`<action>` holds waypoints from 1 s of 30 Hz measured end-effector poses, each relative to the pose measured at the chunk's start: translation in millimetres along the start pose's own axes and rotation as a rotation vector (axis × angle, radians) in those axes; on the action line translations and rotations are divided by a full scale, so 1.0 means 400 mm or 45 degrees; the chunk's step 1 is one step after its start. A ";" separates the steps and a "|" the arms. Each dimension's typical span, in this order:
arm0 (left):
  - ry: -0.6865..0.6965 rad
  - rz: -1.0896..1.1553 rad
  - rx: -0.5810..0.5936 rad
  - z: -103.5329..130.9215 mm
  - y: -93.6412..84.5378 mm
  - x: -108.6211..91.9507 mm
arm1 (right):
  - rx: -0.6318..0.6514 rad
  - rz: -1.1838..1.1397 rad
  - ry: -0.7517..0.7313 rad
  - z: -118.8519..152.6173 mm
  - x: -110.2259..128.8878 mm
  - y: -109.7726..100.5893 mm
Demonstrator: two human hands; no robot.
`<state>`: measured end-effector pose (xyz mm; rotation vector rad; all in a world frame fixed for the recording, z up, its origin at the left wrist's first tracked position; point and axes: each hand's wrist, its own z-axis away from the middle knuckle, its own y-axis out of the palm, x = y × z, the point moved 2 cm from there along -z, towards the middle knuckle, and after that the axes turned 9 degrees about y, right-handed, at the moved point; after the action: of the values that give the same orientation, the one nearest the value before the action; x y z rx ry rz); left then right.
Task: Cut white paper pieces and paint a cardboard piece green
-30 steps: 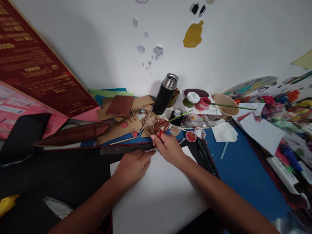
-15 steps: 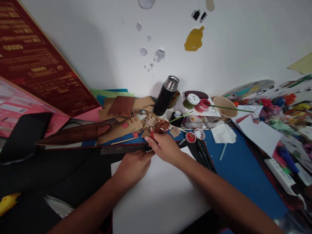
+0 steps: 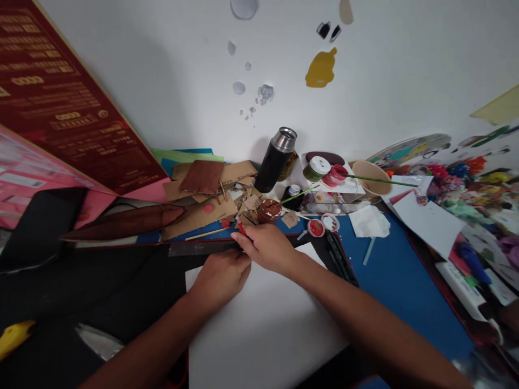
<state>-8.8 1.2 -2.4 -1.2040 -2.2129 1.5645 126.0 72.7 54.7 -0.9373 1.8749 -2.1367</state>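
Note:
My right hand (image 3: pixel 270 248) is closed round a slim red pencil (image 3: pixel 241 227), whose pale end sticks up past the fingers. It is over the far part of a large white sheet of paper (image 3: pixel 263 324). My left hand (image 3: pixel 223 275) rests at the sheet's upper left, its fingers bent and pressed together against the right hand's fingertips. Whatever lies between those left fingertips is hidden. Just beyond the hands stands an open jar of brown paint (image 3: pixel 270 212) with a green-handled brush (image 3: pixel 298 194) in it. A dark ruler-like strip (image 3: pixel 194 248) lies at the paper's far edge.
Cardboard scraps (image 3: pixel 239 172), a black thermos (image 3: pixel 271 170) and a red paint jar (image 3: pixel 335 175) line the wall. Black pens (image 3: pixel 340 259) lie right of the paper. A yellow-handled tool (image 3: pixel 16 337) and a power strip (image 3: pixel 462 292) are at opposite sides.
My right hand and the red pencil have shifted slightly left. My left hand has moved a little left with it, still against the right fingertips.

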 end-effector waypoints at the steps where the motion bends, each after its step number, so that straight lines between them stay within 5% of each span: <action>1: -0.001 0.002 0.002 -0.001 -0.001 0.000 | -0.006 -0.010 0.008 0.000 -0.002 0.000; 8: -0.068 0.075 0.000 -0.006 -0.013 -0.001 | -0.251 -0.593 0.182 0.019 -0.036 -0.021; 14: -0.195 0.196 0.023 -0.004 -0.015 0.006 | -0.437 -1.158 0.514 0.122 -0.085 -0.018; 22: -0.378 0.300 0.161 -0.016 -0.024 0.015 | -0.432 -1.061 0.543 0.291 -0.064 0.023; 30: -0.454 0.419 0.246 -0.030 -0.037 0.030 | -0.375 -0.902 0.357 0.314 0.015 0.062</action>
<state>-17.4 16.2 11.8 -1.3724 -2.0640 2.2200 181.8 -41.4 36.5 -1.6429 2.2869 -2.5004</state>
